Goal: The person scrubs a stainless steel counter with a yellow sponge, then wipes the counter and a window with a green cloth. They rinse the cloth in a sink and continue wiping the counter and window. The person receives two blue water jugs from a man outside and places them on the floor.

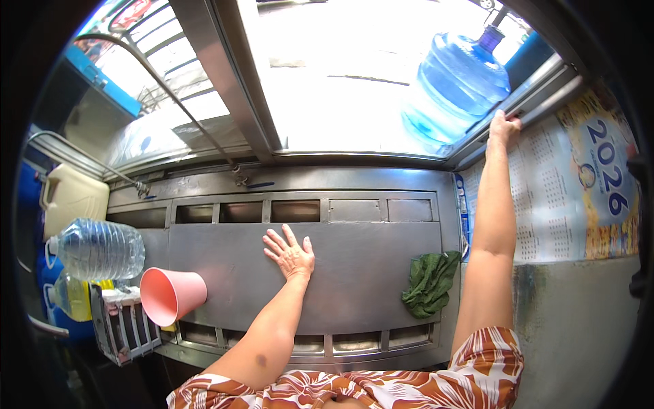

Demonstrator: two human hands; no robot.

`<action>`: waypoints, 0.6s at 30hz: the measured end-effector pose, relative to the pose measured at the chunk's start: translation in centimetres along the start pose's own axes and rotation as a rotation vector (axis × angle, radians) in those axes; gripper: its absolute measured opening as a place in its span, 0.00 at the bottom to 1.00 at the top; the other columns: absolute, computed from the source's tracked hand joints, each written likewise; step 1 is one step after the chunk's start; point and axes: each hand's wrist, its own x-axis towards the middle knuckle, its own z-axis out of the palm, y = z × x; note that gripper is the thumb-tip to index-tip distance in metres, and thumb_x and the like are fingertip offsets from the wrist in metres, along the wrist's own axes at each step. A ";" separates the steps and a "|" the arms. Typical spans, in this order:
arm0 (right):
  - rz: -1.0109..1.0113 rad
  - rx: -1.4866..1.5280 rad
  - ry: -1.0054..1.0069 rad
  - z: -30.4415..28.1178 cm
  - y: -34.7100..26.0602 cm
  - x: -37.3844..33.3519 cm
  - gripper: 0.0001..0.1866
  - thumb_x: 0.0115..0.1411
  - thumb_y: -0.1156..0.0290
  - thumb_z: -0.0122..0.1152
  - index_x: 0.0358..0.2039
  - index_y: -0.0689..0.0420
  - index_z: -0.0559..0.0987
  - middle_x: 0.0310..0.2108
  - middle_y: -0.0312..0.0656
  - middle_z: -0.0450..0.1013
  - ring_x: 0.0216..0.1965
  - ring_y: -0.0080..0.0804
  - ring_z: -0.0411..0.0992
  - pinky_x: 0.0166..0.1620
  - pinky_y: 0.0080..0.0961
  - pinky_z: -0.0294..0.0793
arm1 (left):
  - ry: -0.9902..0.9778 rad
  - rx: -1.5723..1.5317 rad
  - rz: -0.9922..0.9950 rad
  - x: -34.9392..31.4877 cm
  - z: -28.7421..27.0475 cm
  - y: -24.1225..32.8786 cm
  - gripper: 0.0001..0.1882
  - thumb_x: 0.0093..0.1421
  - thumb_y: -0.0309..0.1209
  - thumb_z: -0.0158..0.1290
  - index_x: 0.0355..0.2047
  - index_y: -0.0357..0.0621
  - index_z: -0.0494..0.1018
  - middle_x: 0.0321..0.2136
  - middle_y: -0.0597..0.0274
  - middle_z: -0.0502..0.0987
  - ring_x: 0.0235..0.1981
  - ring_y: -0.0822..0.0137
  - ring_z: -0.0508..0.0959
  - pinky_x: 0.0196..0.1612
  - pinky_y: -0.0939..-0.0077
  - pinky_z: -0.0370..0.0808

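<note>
My left hand [291,258] lies palm down on the steel counter [361,273], fingers spread, holding nothing. My right arm reaches far forward along the wall, and my right hand [504,129] is closed around the edge of the metal window frame [538,95]. Just outside that frame stands a big blue water jug [460,82] with a dark blue cap. A crumpled dark green cloth [430,283] rests on the counter's right side. Left of my left hand, a pink plastic pail [184,293] lies tipped on its side.
Clear plastic bottles [102,249], a cream jerrycan [75,198] and a metal rack [126,324] crowd the left end. Rectangular slots [296,210] run along the counter's far and near edges. Thin metal faucet pipes [177,95] arch at the left. A calendar poster [545,191] covers the right wall.
</note>
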 end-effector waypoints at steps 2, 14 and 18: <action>0.008 0.047 -0.016 -0.5 -1.5 -1.6 0.24 0.49 0.54 0.58 0.37 0.62 0.77 0.38 0.55 0.77 0.41 0.52 0.76 0.47 0.42 0.74 | -0.040 0.046 -0.010 0.1 -0.1 0.1 0.40 0.63 0.53 0.40 0.69 0.45 0.45 0.67 0.32 0.38 0.68 0.35 0.37 0.66 0.37 0.37; -0.596 0.101 -0.089 0.4 -14.7 -18.9 0.16 0.52 0.53 0.64 0.18 0.51 0.78 0.16 0.44 0.75 0.20 0.46 0.76 0.24 0.41 0.73 | 0.038 0.027 0.013 0.1 0.6 0.0 0.39 0.63 0.53 0.41 0.69 0.46 0.46 0.67 0.33 0.39 0.68 0.35 0.39 0.65 0.37 0.40; -0.704 0.236 -0.102 1.7 -20.4 -25.3 0.15 0.51 0.55 0.65 0.18 0.51 0.76 0.12 0.43 0.73 0.14 0.41 0.74 0.20 0.34 0.71 | 0.034 0.015 0.013 -0.3 0.7 -0.3 0.40 0.63 0.53 0.41 0.69 0.46 0.46 0.67 0.33 0.39 0.68 0.35 0.39 0.65 0.37 0.40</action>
